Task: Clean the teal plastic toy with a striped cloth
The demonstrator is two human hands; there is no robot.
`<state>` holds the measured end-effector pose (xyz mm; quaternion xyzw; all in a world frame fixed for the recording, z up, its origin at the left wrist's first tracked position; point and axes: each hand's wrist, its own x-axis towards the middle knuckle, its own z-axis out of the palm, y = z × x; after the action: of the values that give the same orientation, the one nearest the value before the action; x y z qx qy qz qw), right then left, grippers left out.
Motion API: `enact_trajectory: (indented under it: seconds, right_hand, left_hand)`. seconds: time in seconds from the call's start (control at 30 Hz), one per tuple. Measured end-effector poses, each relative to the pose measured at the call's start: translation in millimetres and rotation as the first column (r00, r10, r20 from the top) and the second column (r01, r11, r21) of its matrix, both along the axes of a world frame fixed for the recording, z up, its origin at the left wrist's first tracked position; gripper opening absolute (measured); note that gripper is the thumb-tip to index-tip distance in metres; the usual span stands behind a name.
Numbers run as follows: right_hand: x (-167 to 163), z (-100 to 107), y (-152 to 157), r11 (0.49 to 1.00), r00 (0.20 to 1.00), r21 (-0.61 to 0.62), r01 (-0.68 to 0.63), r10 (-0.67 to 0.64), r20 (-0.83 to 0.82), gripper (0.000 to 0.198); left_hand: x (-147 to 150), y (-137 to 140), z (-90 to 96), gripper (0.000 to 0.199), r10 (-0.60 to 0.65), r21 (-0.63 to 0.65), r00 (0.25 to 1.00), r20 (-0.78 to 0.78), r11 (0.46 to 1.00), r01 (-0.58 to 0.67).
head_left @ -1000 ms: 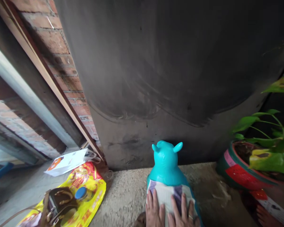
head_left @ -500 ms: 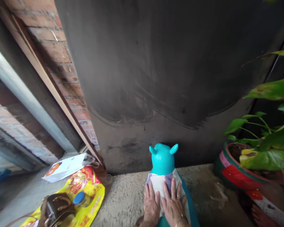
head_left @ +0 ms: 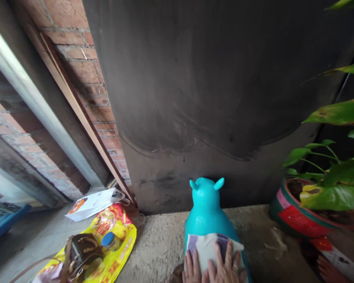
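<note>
A turquoise animal-shaped toy [head_left: 206,216] with two small ears stands on the floor; it looks inflatable. Over its back lies a white and purple cloth [head_left: 207,247]. My left hand [head_left: 191,270] rests flat on the cloth's left part, fingers stretched out. Beside it, my right hand [head_left: 226,269] also lies flat on the cloth, fingers spread, with a ring on one finger. The lower parts of both hands are cut off by the frame's bottom edge.
A dark panel [head_left: 194,98] rises behind the toy. To the left lie a yellow plastic bag [head_left: 125,245], a brown handbag [head_left: 82,255], a blue-lidded jar [head_left: 110,240] and a white bag [head_left: 96,202]. At right stand a potted plant [head_left: 303,220] and a bare foot [head_left: 326,267].
Both hands and the cloth have slid down along the toy's back toward me, uncovering its neck and upper back. The view has shifted slightly, showing more on the left.
</note>
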<state>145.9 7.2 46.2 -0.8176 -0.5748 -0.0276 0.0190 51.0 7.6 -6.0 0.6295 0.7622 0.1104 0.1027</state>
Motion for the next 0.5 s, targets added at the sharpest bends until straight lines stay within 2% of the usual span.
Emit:
enact_trajectory:
  seconds: [0.17,0.3,0.4,0.5]
  right_hand:
    - [1,17,50,0.994,0.993,-0.022,-0.108,0.107,-0.055,0.051]
    - [2,22,68,0.993,0.992,-0.024,-0.118,0.117,-0.044,0.051]
    - [1,25,60,0.993,0.993,-0.011,-0.113,0.113,-0.042,0.052]
    - [2,14,30,0.995,0.994,0.019,-0.1,0.101,-0.029,0.054]
  left_hand:
    - [-5,43,27.3,0.057,0.04,-0.167,0.981,0.19,0.986,-0.008]
    - [-5,58,44.7,0.057,0.032,-0.202,0.966,0.257,0.979,0.021]
    - [-5,51,41.8,0.056,0.04,-0.202,0.965,0.259,0.979,0.013]
    - [-7,29,21.7,0.053,0.02,-0.142,0.987,0.16,0.99,0.003]
